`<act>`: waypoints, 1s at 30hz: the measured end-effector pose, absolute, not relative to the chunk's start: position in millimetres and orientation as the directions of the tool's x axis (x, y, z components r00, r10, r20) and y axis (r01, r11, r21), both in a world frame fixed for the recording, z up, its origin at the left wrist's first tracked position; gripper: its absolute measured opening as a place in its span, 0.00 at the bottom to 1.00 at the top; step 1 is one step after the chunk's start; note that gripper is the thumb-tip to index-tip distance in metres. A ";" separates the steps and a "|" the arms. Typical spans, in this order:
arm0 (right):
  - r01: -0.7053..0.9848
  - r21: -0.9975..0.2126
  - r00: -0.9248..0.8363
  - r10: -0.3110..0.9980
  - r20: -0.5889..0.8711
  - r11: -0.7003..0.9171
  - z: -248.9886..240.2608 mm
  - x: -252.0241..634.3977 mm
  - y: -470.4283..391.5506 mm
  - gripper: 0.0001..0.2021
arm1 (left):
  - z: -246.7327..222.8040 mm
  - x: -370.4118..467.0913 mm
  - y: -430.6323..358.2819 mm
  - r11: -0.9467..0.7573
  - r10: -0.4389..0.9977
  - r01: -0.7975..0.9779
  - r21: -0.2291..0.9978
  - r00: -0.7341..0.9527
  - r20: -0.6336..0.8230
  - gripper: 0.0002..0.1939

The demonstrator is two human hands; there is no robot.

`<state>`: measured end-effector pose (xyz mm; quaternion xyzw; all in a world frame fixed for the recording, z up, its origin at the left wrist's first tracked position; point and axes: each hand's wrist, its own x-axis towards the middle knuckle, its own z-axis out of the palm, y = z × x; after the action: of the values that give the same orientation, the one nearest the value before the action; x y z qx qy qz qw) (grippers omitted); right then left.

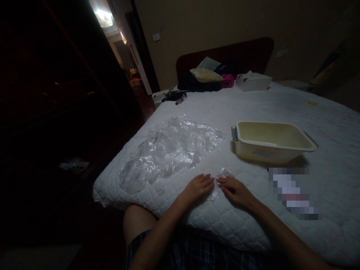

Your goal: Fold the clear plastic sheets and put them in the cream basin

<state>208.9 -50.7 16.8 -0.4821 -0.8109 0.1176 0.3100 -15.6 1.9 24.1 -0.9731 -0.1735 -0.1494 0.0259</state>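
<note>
A small piece of clear plastic film (pixel 224 173), perhaps a bag, lies near the front edge of the bed, partly hidden by my hands. My left hand (pixel 200 186) rests on its left side, palm down with the fingers stretched out. From the right, my right hand (pixel 235 190) lays its fingers on the film, the thumb apart below them. To the left of my hands spreads a large crumpled heap of clear plastic (pixel 174 146), which neither hand touches.
A cream plastic tub (pixel 272 153) with a grey handle stands right of my hands on the white quilted bed (pixel 225 225). Nearer lies a pixelated item (pixel 294 193). Toward the headboard (pixel 253 50) are a white box (pixel 253 81), a pillow-like bundle (pixel 206 75) and dark cloth.
</note>
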 end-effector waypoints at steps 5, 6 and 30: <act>0.732 -0.473 -0.242 0.835 0.494 0.491 14.7 211.6 -55.7 0.14 | 12.8 -10.8 4.1 -0.927 0.361 0.374 0.011 0.887 0.287 0.13; 0.744 -0.470 -0.191 0.825 0.532 0.475 14.6 213.1 -57.9 0.14 | 12.0 -11.5 2.8 -0.926 0.365 0.378 0.012 0.883 0.294 0.14; 0.672 -0.585 -0.205 0.873 0.442 0.454 -3.3 224.4 -60.0 0.12 | 10.9 -5.7 -6.9 -0.942 0.313 0.335 0.021 0.856 0.411 0.13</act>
<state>224.4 -60.0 -3.3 -0.5053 -0.7647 0.1334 0.3768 -5.7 -6.9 10.9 -0.9630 -0.1684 -0.2090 0.0258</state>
